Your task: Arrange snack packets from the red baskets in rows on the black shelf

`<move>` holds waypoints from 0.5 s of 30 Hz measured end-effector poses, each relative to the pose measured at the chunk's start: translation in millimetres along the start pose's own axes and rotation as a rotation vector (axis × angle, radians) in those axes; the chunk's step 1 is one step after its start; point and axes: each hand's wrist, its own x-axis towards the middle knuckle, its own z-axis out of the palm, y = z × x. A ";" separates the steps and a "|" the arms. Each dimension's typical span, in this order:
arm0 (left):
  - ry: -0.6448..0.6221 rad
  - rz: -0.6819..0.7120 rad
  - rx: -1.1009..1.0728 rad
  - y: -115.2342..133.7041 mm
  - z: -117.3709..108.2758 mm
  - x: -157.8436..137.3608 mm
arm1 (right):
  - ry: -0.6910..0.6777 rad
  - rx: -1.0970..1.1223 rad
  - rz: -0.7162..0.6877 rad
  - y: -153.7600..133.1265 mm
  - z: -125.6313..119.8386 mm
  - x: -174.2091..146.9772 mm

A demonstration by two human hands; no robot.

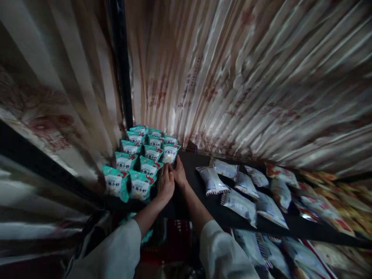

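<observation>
Small teal-and-white snack bags [140,185] stand upright in rows at the left end of a dark shelf. At the front of the right-hand row is one snack bag [170,154], with both my hands at its lower edge. My left hand [166,183] is at the bag's front, its fingers close together. On the bag's right side is my right hand [178,173], fingers bent in toward it. The two hands nearly touch, and they partly hide the bag's bottom and the fingertips.
White snack bags [240,205] lie loosely on the dark shelf [190,162] to the right, with yellowish packets [343,201] beyond. More packages [261,248] sit on a lower level in front. A pleated curtain [203,77] hangs behind, and a dark post [120,62] stands at the back left corner.
</observation>
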 end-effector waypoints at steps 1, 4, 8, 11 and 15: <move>-0.003 0.000 0.000 1.2 -2.3 -3.5 | 0.008 0.009 0.011 -0.7 -0.2 -2.7; -0.025 0.002 0.003 2.0 -11.7 -20.5 | 0.077 0.056 0.052 -5.6 -2.6 -17.5; -0.033 0.046 0.004 -4.1 -27.6 -58.6 | 0.175 0.149 0.086 -16.0 -7.3 -54.1; -0.039 0.118 -0.009 -14.3 -38.7 -94.8 | 0.198 0.216 0.121 -27.1 -10.3 -93.4; -0.125 0.201 0.011 -38.0 -55.6 -142.1 | 0.133 0.378 0.169 -44.2 -12.7 -157.3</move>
